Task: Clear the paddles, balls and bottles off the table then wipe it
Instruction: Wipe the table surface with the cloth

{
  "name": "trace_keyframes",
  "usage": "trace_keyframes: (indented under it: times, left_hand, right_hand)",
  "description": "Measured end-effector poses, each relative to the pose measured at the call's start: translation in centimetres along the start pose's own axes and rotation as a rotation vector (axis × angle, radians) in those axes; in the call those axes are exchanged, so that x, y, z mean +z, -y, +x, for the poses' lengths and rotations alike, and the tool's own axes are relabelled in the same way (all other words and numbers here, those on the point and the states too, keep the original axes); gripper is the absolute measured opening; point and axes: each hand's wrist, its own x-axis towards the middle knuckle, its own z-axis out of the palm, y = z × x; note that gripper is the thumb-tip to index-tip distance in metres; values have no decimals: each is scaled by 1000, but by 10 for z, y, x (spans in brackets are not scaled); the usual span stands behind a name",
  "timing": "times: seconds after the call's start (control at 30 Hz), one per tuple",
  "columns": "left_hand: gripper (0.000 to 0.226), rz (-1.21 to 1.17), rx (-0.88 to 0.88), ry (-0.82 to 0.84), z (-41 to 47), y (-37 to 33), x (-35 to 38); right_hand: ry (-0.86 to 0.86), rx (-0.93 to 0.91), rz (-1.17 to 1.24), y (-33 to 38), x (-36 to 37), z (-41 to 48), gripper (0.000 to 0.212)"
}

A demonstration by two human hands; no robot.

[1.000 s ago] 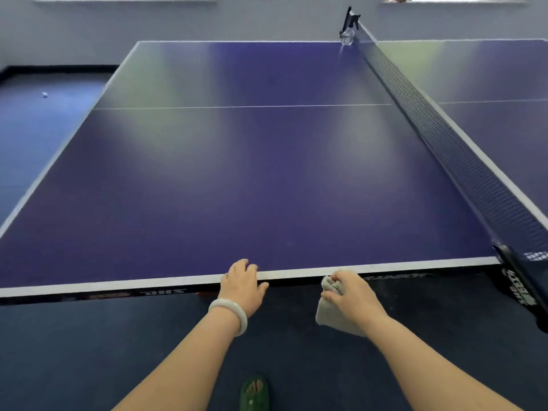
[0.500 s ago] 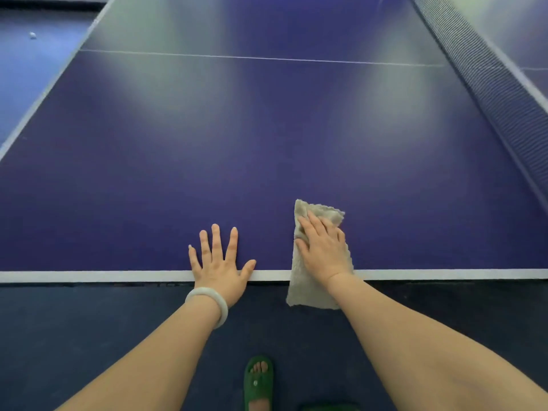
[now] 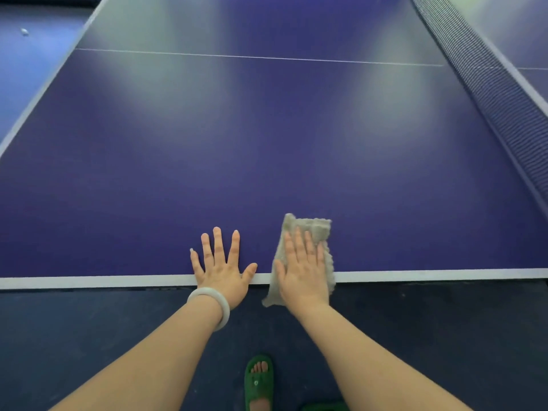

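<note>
Tabletop (image 3: 267,143): right hand (image 3: 304,271) presses cloth (image 3: 314,228) lengthwise across edge.

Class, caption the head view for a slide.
Wiping: right hand presses a grey cloth flat over the near edge of the blue table; left hand rests flat beside it.

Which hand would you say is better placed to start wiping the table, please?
Probably the right hand: it lies flat on the cloth at the table edge. The left hand rests bare on the surface.
</note>
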Motion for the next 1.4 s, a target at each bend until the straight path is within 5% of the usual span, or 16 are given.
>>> trace_keyframes:
  times: [0.1, 0.23, 0.3, 0.5, 0.8, 1.13, 1.4]
  left_hand:
    - [78, -3, 2, 13, 0, 0, -1]
    - [77, 2, -2, 9, 0, -1, 0]
    - [77, 0, -5, 8, 0, -1, 1]
    - [78, 19, -10, 7, -1, -3, -1]
    - [80, 20, 6, 43, -9, -9, -9]
    - [74, 74, 80, 47, -81, -58, 12]
    - [42, 177, 316, 168, -169, -185, 30]
  right_hand:
    - [32, -66, -39, -28, -5, 2, 70]
    - [11, 313, -84, -92, -17, 1, 66]
    - [-2, 361, -44, -90, -17, -3, 67]
    - [-103, 83, 123, -37, -6, -20, 51]
    - [-65, -34, 428, -35, -20, -30, 15]
    - [35, 113, 465, -118, -59, -77, 15]
    - [19, 248, 488, -240, -100, -195, 9]
